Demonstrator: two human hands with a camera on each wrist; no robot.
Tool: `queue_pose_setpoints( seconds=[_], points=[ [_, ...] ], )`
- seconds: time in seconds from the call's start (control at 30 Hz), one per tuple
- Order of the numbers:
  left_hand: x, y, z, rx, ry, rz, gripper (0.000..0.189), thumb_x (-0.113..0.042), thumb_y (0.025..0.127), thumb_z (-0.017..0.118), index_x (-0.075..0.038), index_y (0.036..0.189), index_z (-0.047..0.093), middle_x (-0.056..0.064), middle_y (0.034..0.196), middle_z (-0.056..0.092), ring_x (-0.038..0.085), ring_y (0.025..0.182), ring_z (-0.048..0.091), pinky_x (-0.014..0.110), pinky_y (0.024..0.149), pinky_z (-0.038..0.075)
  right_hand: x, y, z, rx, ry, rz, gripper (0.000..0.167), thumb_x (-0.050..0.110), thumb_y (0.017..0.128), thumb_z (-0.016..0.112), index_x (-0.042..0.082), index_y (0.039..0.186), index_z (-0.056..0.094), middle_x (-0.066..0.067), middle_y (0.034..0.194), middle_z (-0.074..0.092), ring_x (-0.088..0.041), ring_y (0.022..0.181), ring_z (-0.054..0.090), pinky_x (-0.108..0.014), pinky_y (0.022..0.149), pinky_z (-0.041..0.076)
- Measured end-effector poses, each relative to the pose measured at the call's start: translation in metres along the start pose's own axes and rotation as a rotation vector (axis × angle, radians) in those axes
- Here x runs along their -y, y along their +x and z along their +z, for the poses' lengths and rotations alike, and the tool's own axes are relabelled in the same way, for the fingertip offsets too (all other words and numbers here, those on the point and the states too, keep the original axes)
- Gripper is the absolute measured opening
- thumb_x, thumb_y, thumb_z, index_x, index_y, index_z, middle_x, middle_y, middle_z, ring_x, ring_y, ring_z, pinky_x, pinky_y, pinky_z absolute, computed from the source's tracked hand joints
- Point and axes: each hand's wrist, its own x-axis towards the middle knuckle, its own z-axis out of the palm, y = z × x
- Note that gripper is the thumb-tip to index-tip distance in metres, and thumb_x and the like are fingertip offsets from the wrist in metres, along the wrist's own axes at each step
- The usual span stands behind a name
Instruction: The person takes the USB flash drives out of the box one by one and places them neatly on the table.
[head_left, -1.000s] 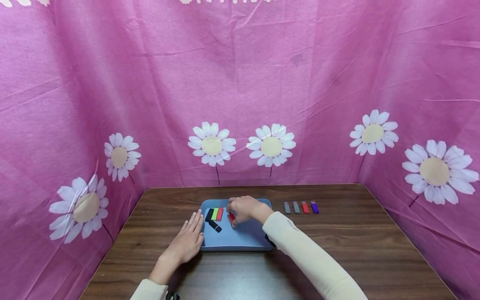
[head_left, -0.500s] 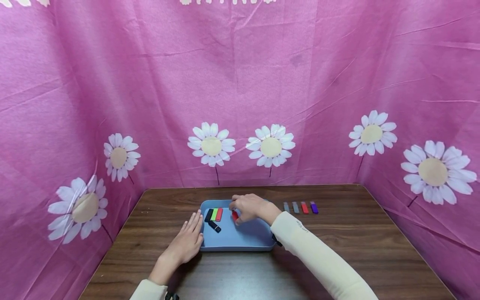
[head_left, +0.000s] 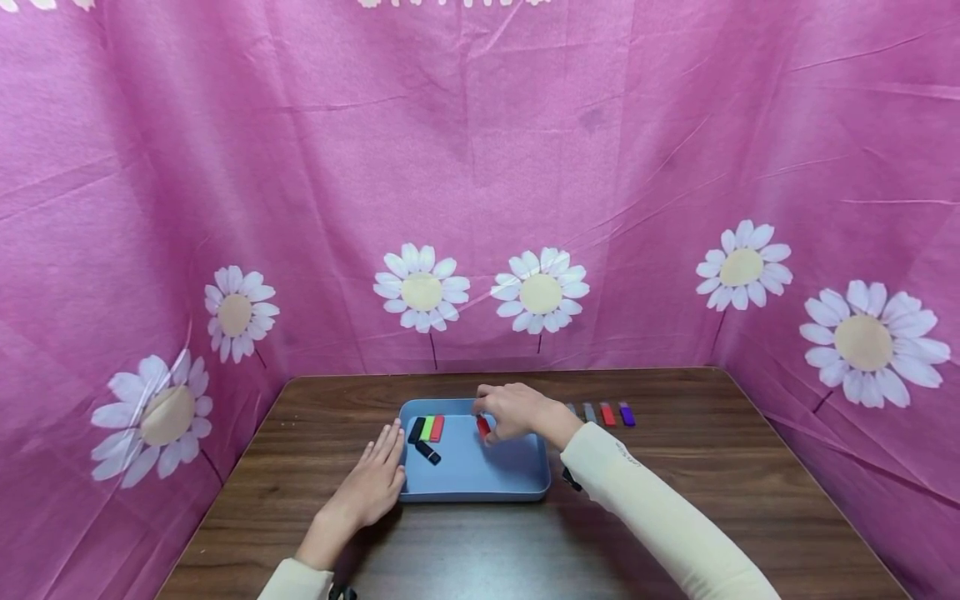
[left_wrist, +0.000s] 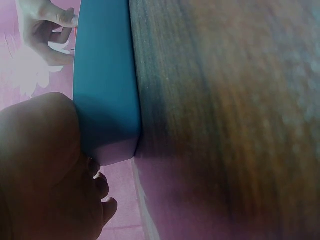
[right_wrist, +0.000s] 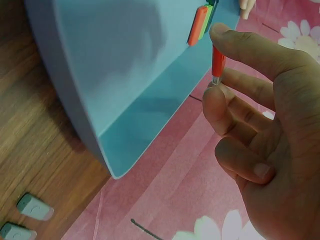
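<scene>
The red stick (head_left: 483,428) is being pinched between the thumb and fingers of the right hand (head_left: 517,412). Against the earlier head views, it is being carried rightward within the tray's (head_left: 480,479) outline, away from the three-stick row (head_left: 427,429), now lying left of those fingers. The loose black stick (head_left: 428,452), left and nearer the wearer, is being left untouched. The tray's left side is being touched by the left hand (head_left: 372,483), its fingers straight and nothing grasped. Judged from this, a transfer is being made; the desk row (head_left: 607,414), right of the pinching fingers, is being approached.
</scene>
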Motion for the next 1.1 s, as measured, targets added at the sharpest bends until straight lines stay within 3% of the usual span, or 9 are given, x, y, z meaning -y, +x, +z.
queue_pose_setpoints(
  seconds=[0.33, 0.6, 0.97, 1.1],
  points=[
    [0.001, -0.001, 0.000, 0.003, -0.008, -0.008, 0.061, -0.023, 0.113, 0.043, 0.005, 0.166, 0.028, 0.019, 0.179, 0.015, 0.039, 0.166, 0.017, 0.060, 0.133, 0.022, -0.012, -0.014, -0.003, -0.024, -0.018, -0.003, 0.048, 0.038, 0.086, 0.089, 0.018, 0.128, 0.076, 0.002, 0.120, 0.065, -0.009, 0.080, 0.058, -0.031, 0.077, 0.057],
    [0.000, -0.002, -0.001, -0.018, 0.000, 0.006, 0.060, -0.019, 0.113, 0.044, 0.007, 0.164, 0.029, 0.021, 0.178, 0.017, 0.040, 0.165, 0.019, 0.060, 0.132, 0.023, -0.023, -0.026, -0.006, -0.054, 0.012, -0.001, 0.045, 0.035, 0.085, 0.090, 0.018, 0.125, 0.077, 0.003, 0.120, 0.065, -0.011, 0.084, 0.062, -0.037, 0.083, 0.058],
    [-0.002, -0.002, -0.001, -0.023, -0.010, 0.003, 0.060, -0.019, 0.112, 0.043, 0.007, 0.165, 0.029, 0.021, 0.178, 0.016, 0.041, 0.165, 0.018, 0.061, 0.133, 0.022, -0.042, -0.048, -0.015, -0.129, 0.009, -0.007, 0.043, 0.033, 0.084, 0.090, 0.017, 0.121, 0.077, 0.000, 0.115, 0.067, -0.012, 0.081, 0.061, -0.039, 0.081, 0.059],
    [-0.001, 0.000, 0.000, -0.020, -0.011, -0.001, 0.060, -0.020, 0.112, 0.042, 0.006, 0.165, 0.028, 0.020, 0.178, 0.016, 0.040, 0.165, 0.018, 0.061, 0.132, 0.023, -0.048, -0.057, -0.019, -0.145, 0.006, -0.009, 0.040, 0.033, 0.084, 0.089, 0.019, 0.119, 0.078, 0.001, 0.112, 0.067, -0.009, 0.079, 0.058, -0.034, 0.073, 0.055]
  ],
)
